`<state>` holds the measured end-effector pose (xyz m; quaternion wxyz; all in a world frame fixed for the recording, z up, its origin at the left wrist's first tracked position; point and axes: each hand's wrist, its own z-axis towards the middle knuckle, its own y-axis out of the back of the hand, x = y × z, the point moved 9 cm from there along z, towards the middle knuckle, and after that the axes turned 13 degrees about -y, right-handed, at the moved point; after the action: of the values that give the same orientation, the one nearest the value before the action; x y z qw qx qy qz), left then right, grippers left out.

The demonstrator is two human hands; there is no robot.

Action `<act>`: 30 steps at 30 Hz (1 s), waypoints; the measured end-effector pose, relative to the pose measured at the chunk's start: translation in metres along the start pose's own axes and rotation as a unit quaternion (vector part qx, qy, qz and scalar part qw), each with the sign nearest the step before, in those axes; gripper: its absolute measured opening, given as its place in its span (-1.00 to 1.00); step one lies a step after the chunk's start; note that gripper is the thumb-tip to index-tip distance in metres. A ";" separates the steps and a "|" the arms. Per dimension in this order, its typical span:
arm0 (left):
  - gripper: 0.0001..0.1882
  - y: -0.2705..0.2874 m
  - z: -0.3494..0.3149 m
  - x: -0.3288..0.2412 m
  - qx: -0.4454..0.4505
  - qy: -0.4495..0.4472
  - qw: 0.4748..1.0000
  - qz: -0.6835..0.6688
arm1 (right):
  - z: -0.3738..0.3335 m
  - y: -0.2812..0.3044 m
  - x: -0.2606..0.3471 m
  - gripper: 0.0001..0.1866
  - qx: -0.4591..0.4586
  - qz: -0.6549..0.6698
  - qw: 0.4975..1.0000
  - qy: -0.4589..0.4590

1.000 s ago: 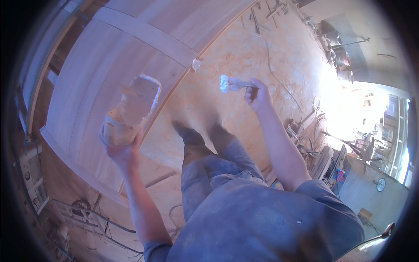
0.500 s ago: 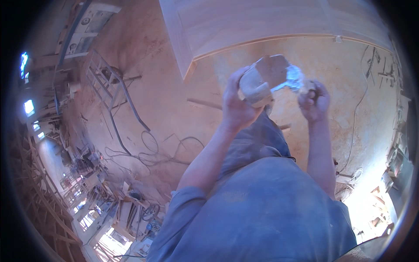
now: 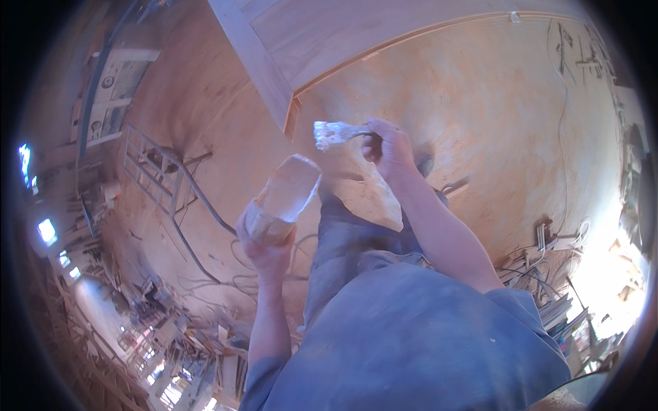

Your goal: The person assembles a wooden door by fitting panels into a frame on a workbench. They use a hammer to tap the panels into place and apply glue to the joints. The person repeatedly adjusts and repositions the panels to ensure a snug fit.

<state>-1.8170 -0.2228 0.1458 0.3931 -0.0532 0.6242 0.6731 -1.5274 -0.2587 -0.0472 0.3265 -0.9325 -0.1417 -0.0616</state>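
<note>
My left hand is closed round the lower part of a pale, dusty container, its open top tilted away from me and its rim edged in white. What lies inside is hard to make out. My right hand grips the handle of a brush-like tool. Its flared end is coated in something white and shiny, so I cannot tell bristles from a blade. The tool is held in the air, pointing left, beyond the container and apart from it.
A large pale wooden panel with a corner post spans the far side. Left stands a metal frame on the dusty floor, with loose cable near it. Clutter lies lower left, and tools and wires lie right.
The tool has come away from the container's rim and swung left with my right hand. My left hand has brought the container lower and to the left. The view has shifted.
</note>
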 end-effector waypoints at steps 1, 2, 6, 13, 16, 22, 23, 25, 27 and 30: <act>-0.12 0.005 -0.004 0.019 0.000 0.004 1.000 -0.003 | 0.012 -0.008 -0.009 -0.85 -0.021 -0.018 1.000 0.013; -0.12 0.009 -0.008 0.040 0.000 0.007 1.000 -0.007 | 0.023 -0.015 -0.018 -0.86 -0.042 -0.035 0.998 0.027; -0.15 0.019 -0.022 0.114 -0.008 -0.012 0.999 -0.043 | 0.056 -0.049 -0.032 -0.85 -0.095 -0.136 0.974 0.151; -0.13 0.072 -0.059 0.199 -0.003 0.022 0.994 -0.105 | 0.045 -0.084 -0.013 -0.73 -0.214 -0.285 0.870 0.340; -0.13 0.091 -0.073 0.224 -0.001 0.027 0.996 -0.086 | 0.038 -0.117 -0.004 -0.72 -0.284 -0.381 0.771 0.424; -0.13 0.116 -0.093 0.251 -0.013 0.010 0.999 -0.031 | 0.028 -0.179 -0.007 -0.73 -0.315 -0.545 0.618 0.470; -0.13 0.117 -0.095 0.253 -0.011 0.003 1.000 -0.019 | 0.027 -0.188 -0.013 -0.73 -0.310 -0.581 0.585 0.474; -0.11 0.113 -0.101 0.265 -0.033 0.018 0.997 -0.073 | 0.026 -0.203 -0.032 -0.75 -0.278 -0.635 0.535 0.483; -0.10 0.110 -0.103 0.270 -0.037 0.034 0.994 -0.093 | 0.021 -0.211 -0.061 -0.78 -0.230 -0.671 0.501 0.496; -0.07 0.104 -0.097 0.263 -0.012 0.049 0.996 -0.076 | 0.015 -0.216 -0.107 -0.82 -0.198 -0.742 0.435 0.470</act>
<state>-2.0998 -0.1770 0.0595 0.4113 -0.1381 0.6287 0.6454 -1.6943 -0.1120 0.0463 -0.0213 -0.3365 -0.5880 -0.7352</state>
